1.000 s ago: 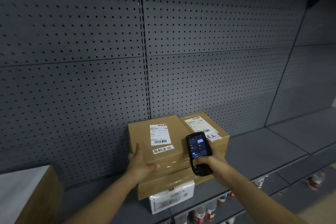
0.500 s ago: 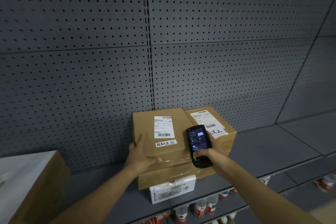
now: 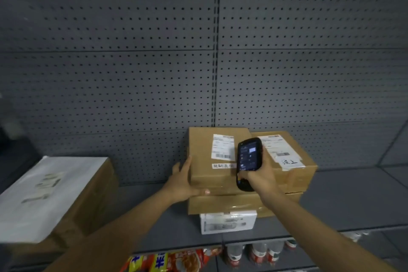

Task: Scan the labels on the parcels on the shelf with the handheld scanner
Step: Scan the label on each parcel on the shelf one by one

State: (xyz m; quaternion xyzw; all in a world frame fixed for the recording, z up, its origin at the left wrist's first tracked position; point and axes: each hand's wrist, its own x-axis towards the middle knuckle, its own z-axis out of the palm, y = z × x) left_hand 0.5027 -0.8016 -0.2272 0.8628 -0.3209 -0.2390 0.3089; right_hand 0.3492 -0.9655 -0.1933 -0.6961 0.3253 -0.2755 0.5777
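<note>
A stack of brown cardboard parcels stands on the grey shelf (image 3: 344, 201). The top left parcel (image 3: 203, 152) bears a white label (image 3: 222, 147). My left hand (image 3: 184, 180) grips its front left corner, thumb on the front face. The right parcel (image 3: 295, 170) beside it carries its own white label (image 3: 278, 148). A flatter brown parcel (image 3: 220, 204) and a white box (image 3: 227, 222) lie underneath. My right hand (image 3: 257, 178) holds the black handheld scanner (image 3: 248, 161) upright over the top parcels, its lit screen facing me.
A large brown parcel with a white top sheet (image 3: 50, 192) sits on the shelf at the left. Grey pegboard (image 3: 132, 73) forms the back wall. Below the shelf edge are snack packets (image 3: 167, 260) and several bottles (image 3: 258, 252).
The view has shifted left, bringing more of the large left parcel into sight. The scanner has risen slightly and now covers the gap between the two labels. My left hand stays on the parcel.
</note>
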